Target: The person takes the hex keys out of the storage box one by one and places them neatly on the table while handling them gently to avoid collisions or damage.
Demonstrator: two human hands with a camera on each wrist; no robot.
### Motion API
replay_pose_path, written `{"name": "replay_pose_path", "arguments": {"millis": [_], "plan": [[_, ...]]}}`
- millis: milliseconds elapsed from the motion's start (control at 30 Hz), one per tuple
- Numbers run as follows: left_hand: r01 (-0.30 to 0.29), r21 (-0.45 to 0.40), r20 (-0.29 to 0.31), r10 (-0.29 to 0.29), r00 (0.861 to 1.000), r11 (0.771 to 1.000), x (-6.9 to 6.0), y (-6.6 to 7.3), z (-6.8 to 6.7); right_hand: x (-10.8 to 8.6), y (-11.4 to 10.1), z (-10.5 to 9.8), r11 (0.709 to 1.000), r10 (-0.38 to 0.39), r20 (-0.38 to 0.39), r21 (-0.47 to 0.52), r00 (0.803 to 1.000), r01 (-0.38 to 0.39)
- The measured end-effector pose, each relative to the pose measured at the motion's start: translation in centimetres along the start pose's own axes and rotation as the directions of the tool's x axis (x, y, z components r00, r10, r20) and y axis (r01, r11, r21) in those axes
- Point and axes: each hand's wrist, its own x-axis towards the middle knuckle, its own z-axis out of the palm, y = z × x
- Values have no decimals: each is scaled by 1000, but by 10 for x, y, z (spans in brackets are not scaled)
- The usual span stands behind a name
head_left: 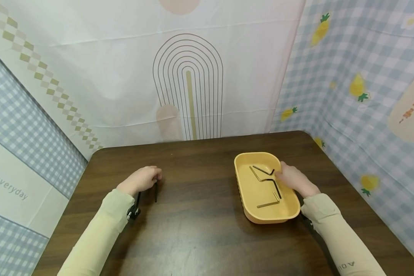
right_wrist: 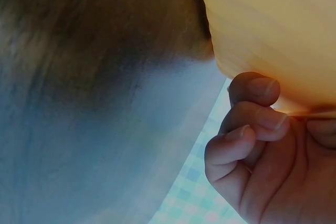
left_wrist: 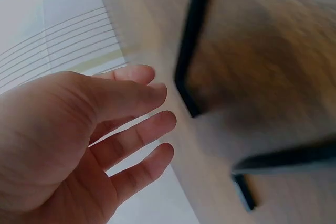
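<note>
My left hand (head_left: 142, 180) hovers at the left of the table, fingers loosely bent and nothing between them. Just past its fingertips in the left wrist view, a black hex key (left_wrist: 190, 35) lies on the wood. A second black hex key (left_wrist: 289, 156) lies below it, partly out of frame. On the right, my right hand (head_left: 294, 179) grips the rim of a yellow plastic basket (head_left: 239, 184). Its fingers (right_wrist: 257, 114) curl against the basket's outer side. Inside lie several L-shaped hex keys, among them a black one (head_left: 275, 187) and a brass-looking one (head_left: 267, 204).
The dark wood table (head_left: 193, 226) ends at a patterned cloth backdrop (head_left: 131, 76) behind and checked cloth (head_left: 348, 122) on the right. Bare tabletop stretches between the left hand and the basket.
</note>
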Motion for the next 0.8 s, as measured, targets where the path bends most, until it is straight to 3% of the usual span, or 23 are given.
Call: {"name": "replay_pose_path", "arguments": {"millis": [367,667,800], "plan": [[-44,-13,-56,43,997,999,33,26,-11,-2,-6,-2,999,5,6,-36,1000,-4],[-103,-3,-77,102,992,995,80,73,-27,-1,-6,-3,998,6,9,-57,1000,-6],[-124,12,-60,125,990,992,100,96,-35,-2,-6,-2,999,13,23,-50,1000,-12]]}}
